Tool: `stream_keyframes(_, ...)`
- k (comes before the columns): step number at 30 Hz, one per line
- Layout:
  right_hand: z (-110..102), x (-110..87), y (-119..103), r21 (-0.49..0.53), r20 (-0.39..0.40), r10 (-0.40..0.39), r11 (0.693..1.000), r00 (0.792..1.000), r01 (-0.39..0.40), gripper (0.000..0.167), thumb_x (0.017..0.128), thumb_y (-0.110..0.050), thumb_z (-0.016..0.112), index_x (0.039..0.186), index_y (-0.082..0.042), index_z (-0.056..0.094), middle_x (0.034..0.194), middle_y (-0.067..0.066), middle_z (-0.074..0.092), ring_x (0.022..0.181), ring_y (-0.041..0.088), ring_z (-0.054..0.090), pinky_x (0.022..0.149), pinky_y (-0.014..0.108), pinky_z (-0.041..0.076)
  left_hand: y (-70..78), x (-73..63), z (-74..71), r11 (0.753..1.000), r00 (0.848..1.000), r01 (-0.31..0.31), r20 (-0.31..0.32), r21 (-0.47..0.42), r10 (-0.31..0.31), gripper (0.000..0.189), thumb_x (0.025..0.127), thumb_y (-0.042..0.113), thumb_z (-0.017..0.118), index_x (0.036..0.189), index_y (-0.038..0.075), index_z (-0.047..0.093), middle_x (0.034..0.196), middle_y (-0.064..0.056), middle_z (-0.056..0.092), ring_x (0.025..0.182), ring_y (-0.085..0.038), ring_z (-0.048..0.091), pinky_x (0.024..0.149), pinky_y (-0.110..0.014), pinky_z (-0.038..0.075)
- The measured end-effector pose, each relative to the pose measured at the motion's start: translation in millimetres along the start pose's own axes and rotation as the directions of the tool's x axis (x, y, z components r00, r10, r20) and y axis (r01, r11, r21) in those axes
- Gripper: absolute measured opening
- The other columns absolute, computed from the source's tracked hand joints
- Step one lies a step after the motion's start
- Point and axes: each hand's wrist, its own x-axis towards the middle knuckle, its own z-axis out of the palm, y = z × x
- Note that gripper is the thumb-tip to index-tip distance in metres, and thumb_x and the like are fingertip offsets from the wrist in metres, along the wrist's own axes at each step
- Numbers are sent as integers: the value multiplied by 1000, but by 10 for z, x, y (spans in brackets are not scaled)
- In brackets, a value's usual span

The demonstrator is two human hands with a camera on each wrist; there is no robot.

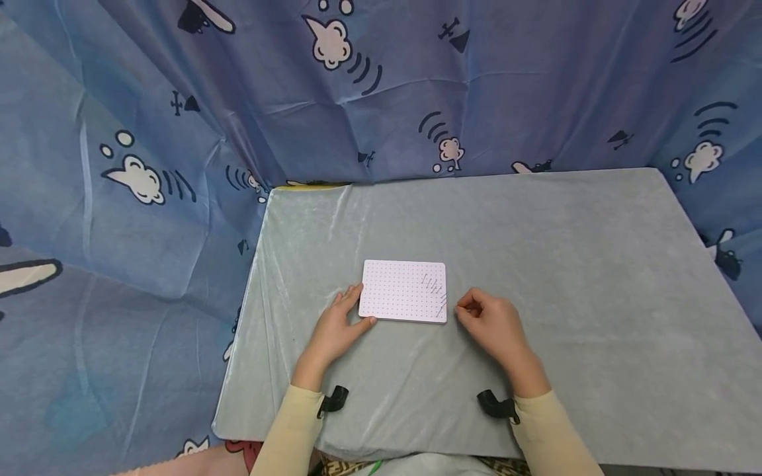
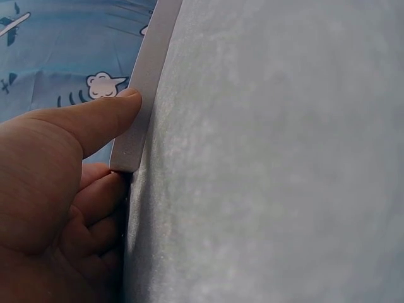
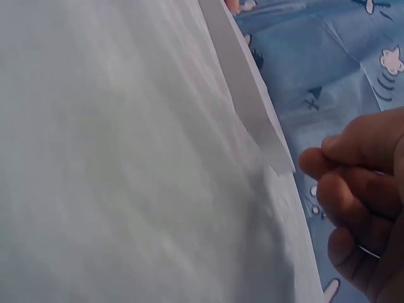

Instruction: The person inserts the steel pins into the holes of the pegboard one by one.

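A white dotted board lies flat on the grey cloth, with rows of tiny dark dots across its top. Several thin dark strokes show on its right part; whether they are drawn or loose pieces I cannot tell. My left hand holds the board's near left corner, thumb on the front edge and fingers along the left side. In the left wrist view the thumb presses the board's side. Just off the board's right edge is my right hand. Its fingers are curled, thumb against index finger, with nothing visible between them.
A grey velvety cloth covers the table. Blue patterned curtains hang behind it and along the left side. Dark wrist mounts sit at both yellow sleeves.
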Motion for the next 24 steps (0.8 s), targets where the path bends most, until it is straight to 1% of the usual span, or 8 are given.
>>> stream_keyframes(2,-48,10,46,-34,-2,22,999,1000,-22,6,95,-8,80,93,-13,77,78,-2,72,66,14,61,61,35,49,-1,-3,3,1000,1000,2,-2,1,-2,84,99,39,83,169,16,44,171,-16,41,161,-44,29,129,-59,29)
stream_keyframes(4,-92,20,97,-78,6,42,996,999,-41,3,97,-11,79,99,-12,78,85,1,74,70,17,61,64,38,49,-2,-4,1,1000,1000,-3,-3,2,3,84,99,40,83,169,16,44,170,-16,41,161,-43,29,129,-58,29)
stream_keyframes(9,-167,13,195,-170,37,58,984,998,-51,21,98,-11,79,118,-7,77,112,13,74,86,27,65,71,47,53,-11,-1,-6,1000,1000,-16,-3,4,16,83,100,40,82,170,16,43,170,-14,42,161,-42,30,130,-58,29)
stream_keyframes(11,-173,-1,219,-181,36,65,982,997,-58,27,97,-9,79,123,-3,76,116,16,73,91,31,67,75,52,56,-16,1,-11,1000,1000,-17,-1,3,17,83,100,41,82,170,17,44,170,-14,42,161,-42,30,130,-58,28)
stream_keyframes(13,-177,-10,236,-183,39,85,980,996,-76,30,97,-7,78,126,0,74,116,17,72,93,33,68,77,54,57,-18,0,-12,1000,1000,-13,0,2,13,83,100,40,82,169,17,44,170,-14,42,161,-43,30,129,-59,29)
stream_keyframes(16,-194,-5,246,-169,46,127,979,991,-117,31,98,-6,75,127,4,73,111,17,72,93,34,68,78,56,56,-17,2,-11,1000,1000,-12,0,5,12,83,100,40,83,169,16,44,170,-14,42,161,-41,30,130,-58,28)
stream_keyframes(20,-219,3,257,-166,62,183,971,981,-170,29,99,-7,71,125,5,73,103,14,73,85,30,67,75,51,55,-8,9,-8,1000,1000,-11,3,17,11,84,100,41,82,170,16,43,170,-13,42,161,-37,31,131,-55,28)
stream_keyframes(24,-229,6,256,-176,88,218,964,972,-200,23,101,-8,68,120,3,74,99,11,72,77,25,63,69,44,52,3,7,-11,1000,1000,-6,4,20,6,84,100,41,82,170,16,43,170,-14,43,161,-40,31,130,-56,28)
